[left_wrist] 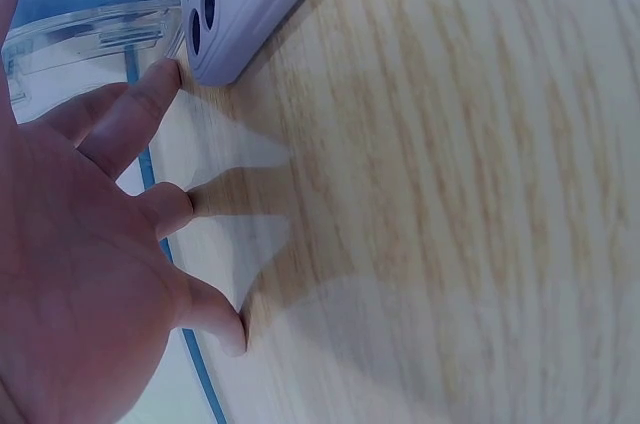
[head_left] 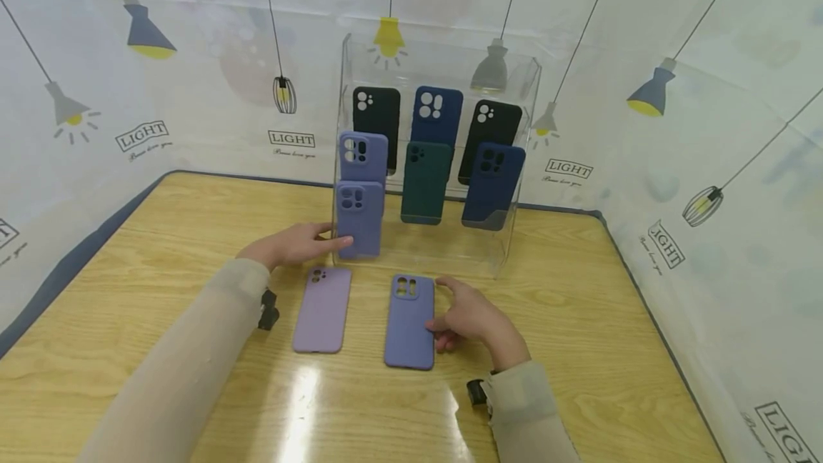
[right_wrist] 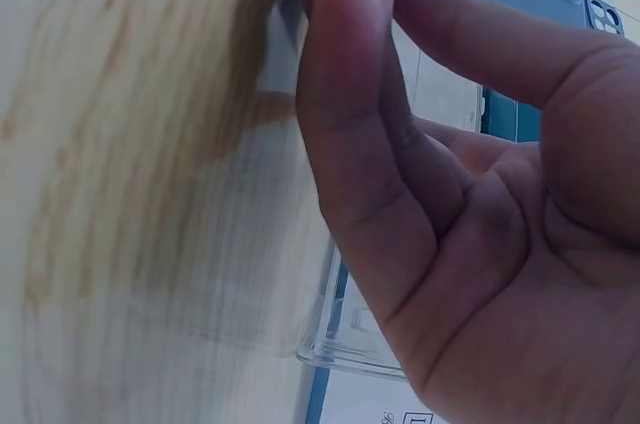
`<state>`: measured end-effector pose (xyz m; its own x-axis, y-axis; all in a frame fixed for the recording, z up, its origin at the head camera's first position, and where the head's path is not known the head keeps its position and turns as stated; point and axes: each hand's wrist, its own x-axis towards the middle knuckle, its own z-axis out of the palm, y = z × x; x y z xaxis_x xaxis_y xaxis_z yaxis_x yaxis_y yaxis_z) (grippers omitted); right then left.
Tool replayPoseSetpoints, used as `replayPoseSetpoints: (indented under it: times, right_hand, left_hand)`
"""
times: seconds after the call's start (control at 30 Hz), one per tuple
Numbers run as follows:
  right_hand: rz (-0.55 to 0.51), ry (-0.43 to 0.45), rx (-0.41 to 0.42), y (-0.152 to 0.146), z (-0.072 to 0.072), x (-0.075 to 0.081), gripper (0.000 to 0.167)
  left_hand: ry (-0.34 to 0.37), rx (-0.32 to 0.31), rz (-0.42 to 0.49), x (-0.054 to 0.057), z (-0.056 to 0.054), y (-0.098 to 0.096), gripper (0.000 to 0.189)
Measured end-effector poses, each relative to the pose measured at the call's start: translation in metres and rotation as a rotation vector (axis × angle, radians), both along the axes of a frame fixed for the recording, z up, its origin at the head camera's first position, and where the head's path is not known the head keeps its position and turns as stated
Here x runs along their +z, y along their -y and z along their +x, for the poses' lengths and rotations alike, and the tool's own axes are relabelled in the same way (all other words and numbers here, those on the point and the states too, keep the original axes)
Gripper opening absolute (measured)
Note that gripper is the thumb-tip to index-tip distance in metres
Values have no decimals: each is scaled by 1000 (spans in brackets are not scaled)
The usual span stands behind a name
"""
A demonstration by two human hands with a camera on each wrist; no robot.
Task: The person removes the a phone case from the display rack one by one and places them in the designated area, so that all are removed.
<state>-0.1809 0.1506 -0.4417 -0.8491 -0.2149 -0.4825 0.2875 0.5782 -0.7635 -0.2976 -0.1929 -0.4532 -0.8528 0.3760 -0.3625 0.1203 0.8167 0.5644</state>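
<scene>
My left hand (head_left: 292, 245) is at the lower left side of a clear stepped display stand (head_left: 437, 249). One finger reaches across the front of a purple phone case (head_left: 360, 209) standing on its bottom tier; the others are spread in the left wrist view. My right hand (head_left: 472, 316) pinches the right edge of a second purple phone case (head_left: 409, 327) lying on the table, its index finger stretched to the upper corner. Beside that case lies a lilac phone case (head_left: 323, 313), close below my left hand.
Higher tiers of the stand hold another purple case (head_left: 364, 145), a green case (head_left: 426, 181), a blue case (head_left: 494, 188), and a row with black and blue cases behind. The wooden table (head_left: 579, 320) meets lamp-printed wall sheets (head_left: 225, 77) at the back and sides.
</scene>
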Motion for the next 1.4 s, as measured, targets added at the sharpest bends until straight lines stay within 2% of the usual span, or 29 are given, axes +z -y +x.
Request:
replayPoseSetpoints:
  times: [0.33,0.6,1.0,1.4]
  right_hand:
    - [-1,11,-6,-3,-2,4,87]
    - [18,-13,1,-3,-3,3,82]
    - [17,-8,37,25,-4,-2,84]
    - [26,-30,60,41,-6,-2,83]
  left_hand:
    - [-4,1,1,1,1,-1,113]
    - [2,2,0,1,0,-2,114]
    - [-1,6,-7,0,0,-2,115]
    - [-10,5,-7,1,1,-2,114]
